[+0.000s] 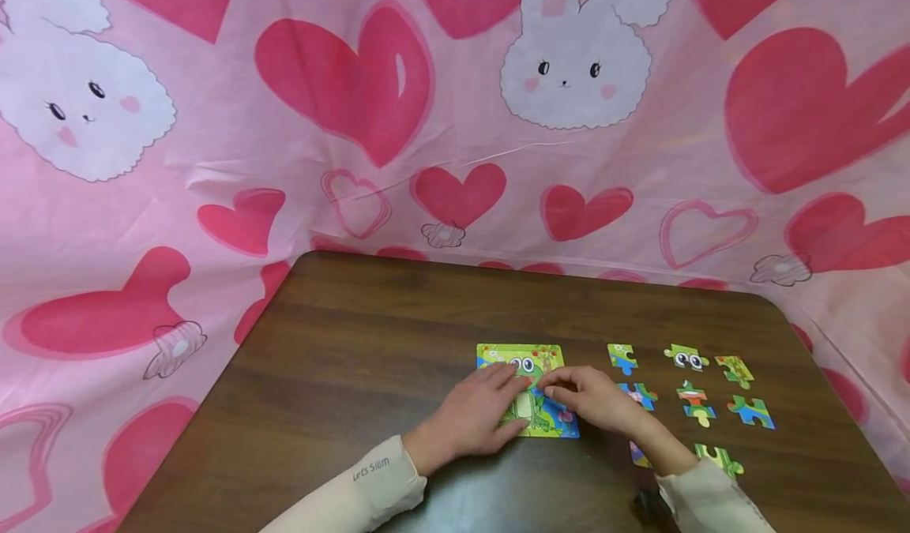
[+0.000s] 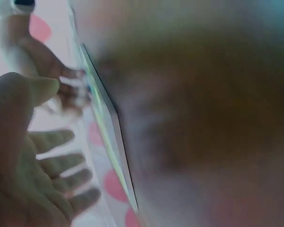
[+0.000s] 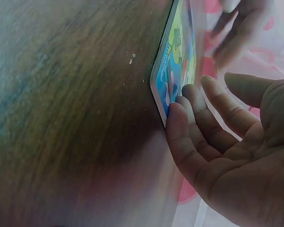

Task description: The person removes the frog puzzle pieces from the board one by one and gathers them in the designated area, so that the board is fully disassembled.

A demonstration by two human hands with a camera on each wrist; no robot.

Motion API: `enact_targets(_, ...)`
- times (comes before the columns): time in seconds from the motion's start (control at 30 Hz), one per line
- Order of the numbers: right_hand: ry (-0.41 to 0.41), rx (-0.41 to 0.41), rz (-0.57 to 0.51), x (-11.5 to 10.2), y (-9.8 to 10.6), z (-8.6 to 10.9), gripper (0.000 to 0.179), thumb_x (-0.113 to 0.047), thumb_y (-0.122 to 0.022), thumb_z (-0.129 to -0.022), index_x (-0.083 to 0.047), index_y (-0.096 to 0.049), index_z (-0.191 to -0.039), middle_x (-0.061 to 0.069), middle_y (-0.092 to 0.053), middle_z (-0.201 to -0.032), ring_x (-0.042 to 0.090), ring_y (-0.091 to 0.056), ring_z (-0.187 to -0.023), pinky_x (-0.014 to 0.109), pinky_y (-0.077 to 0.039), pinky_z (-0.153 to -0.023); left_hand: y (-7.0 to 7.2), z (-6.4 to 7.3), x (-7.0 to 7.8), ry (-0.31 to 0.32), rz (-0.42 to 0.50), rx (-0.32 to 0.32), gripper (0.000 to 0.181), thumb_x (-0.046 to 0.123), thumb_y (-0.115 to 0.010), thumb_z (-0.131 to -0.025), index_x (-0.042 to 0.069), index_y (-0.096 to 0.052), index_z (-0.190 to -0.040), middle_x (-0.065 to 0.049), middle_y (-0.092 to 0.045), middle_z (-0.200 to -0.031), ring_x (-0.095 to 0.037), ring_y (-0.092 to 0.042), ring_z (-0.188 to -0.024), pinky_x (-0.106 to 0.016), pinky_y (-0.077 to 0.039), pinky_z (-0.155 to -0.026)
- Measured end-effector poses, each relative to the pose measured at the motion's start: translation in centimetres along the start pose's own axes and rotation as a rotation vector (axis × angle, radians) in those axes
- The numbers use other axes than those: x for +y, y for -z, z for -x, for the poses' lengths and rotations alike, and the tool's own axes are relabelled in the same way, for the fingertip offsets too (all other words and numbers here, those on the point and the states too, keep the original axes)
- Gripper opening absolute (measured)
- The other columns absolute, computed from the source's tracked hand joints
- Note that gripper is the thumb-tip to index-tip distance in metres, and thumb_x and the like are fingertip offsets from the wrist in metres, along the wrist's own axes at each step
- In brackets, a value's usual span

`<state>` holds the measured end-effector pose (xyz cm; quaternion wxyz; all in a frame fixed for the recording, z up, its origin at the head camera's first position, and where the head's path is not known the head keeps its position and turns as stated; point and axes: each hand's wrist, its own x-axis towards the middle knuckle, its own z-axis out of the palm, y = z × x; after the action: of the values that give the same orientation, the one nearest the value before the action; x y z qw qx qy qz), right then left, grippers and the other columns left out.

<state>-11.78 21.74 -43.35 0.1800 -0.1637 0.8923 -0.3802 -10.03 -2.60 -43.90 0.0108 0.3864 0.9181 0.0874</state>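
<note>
A square frog picture board [image 1: 554,425], apparently a jigsaw base, lies flat on the table. In the head view my left hand [image 1: 476,411] is over its left side with the fingers outstretched. The left wrist view shows that hand [image 2: 42,165] with spread fingers and nothing between them. At the board's right side is my right hand [image 1: 593,399], its fingers loosely bent. Seen from the right wrist, the fingertips [image 3: 177,113] are at the edge of the board [image 3: 173,56], with the thumb standing apart. Both hands cover part of the frog picture.
Several loose jigsaw pieces lie spread to the right, among them one with eyes [image 1: 686,358], a green and blue one [image 1: 752,411] and one partly behind the right wrist [image 1: 640,456]. A pink heart-patterned cloth [image 1: 462,138] hangs behind the brown table [image 1: 341,335].
</note>
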Motion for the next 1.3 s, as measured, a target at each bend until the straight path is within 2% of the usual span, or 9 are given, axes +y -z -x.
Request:
enact_targets(0.1,-0.003,0.009,0.010,-0.2,-0.1,0.0,0.020,-0.026,-0.064,-0.099,-0.015,-0.075,-0.112,0.000,-0.075,-0.108,0.012,-0.060,-0.091,0.031,-0.049,-0.082,0.1,-0.1,-1.2,0.085,-0.042,-0.072,0.082,0.066,-0.054,-0.094,0.019,-0.033,-0.159,-0.009,-0.030,-0.166,-0.028,-0.028,-0.154,-0.048,-0.026,-0.123)
enact_targets(0.23,0.006,0.003,-0.010,-0.3,-0.3,0.1,0.018,-0.020,-0.069,-0.096,-0.012,-0.074,-0.111,-0.001,-0.074,-0.097,0.009,-0.061,-0.078,0.024,-0.049,-0.075,-0.1,-0.1,-2.1,0.140,-0.065,-0.153,0.096,0.075,-0.054,-0.089,0.023,-0.022,-0.163,-0.005,-0.018,-0.171,-0.026,-0.018,-0.158,-0.053,-0.018,-0.125)
enact_targets(0.33,0.013,0.006,0.003,-0.4,-0.6,0.0,0.020,-0.015,-0.072,-0.091,-0.010,-0.074,-0.110,-0.003,-0.072,-0.090,0.007,-0.061,-0.072,0.023,-0.049,-0.070,-0.1,-0.1,-2.4,0.165,-0.083,-0.194,0.097,0.077,-0.053,-0.087,0.024,-0.022,-0.163,-0.003,-0.019,-0.171,-0.024,-0.020,-0.157,-0.054,-0.018,-0.125)
enact_targets(0.57,0.012,0.042,0.110,-0.8,-1.0,0.0,0.021,-0.011,-0.076,-0.086,-0.014,-0.075,-0.107,-0.008,-0.070,-0.087,0.004,-0.058,-0.078,0.023,-0.047,-0.068,-0.1,-0.4,-2.4,0.220,-0.055,-0.284,0.094,0.079,-0.049,-0.088,0.026,-0.026,-0.162,0.000,-0.023,-0.170,-0.020,-0.022,-0.157,-0.054,-0.013,-0.126)
enact_targets(0.87,0.009,0.101,0.201,-1.2,-1.5,0.2,0.029,-0.004,-0.080,-0.080,-0.017,-0.076,-0.106,-0.006,-0.068,-0.093,0.009,-0.058,-0.083,0.030,-0.047,-0.075,0.3,-0.6,-2.1,0.222,-0.080,-0.312,0.093,0.078,-0.051,-0.087,0.026,-0.029,-0.161,0.000,-0.025,-0.169,-0.021,-0.025,-0.156,-0.054,-0.014,-0.125)
enact_targets(1.1,-0.034,0.151,0.219,-1.3,-1.7,0.0,0.043,0.000,-0.079,-0.079,-0.015,-0.073,-0.118,-0.006,-0.064,-0.090,0.009,-0.054,-0.079,0.030,-0.045,-0.074,0.5,-0.9,-2.0,0.212,-0.112,-0.311,0.092,0.079,-0.051,-0.087,0.027,-0.031,-0.160,0.000,-0.028,-0.168,-0.021,-0.028,-0.154,-0.054,-0.015,-0.125)
enact_targets(1.3,-0.066,0.197,0.167,-1.3,-1.8,0.0,0.032,-0.003,-0.074,-0.085,-0.015,-0.075,-0.115,-0.006,-0.069,-0.089,0.006,-0.055,-0.072,0.025,-0.046,-0.067,0.7,-0.8,-1.8,0.211,-0.130,-0.311,0.093,0.081,-0.050,-0.086,0.028,-0.031,-0.160,0.001,-0.029,-0.168,-0.021,-0.029,-0.154,-0.053,-0.017,-0.125)
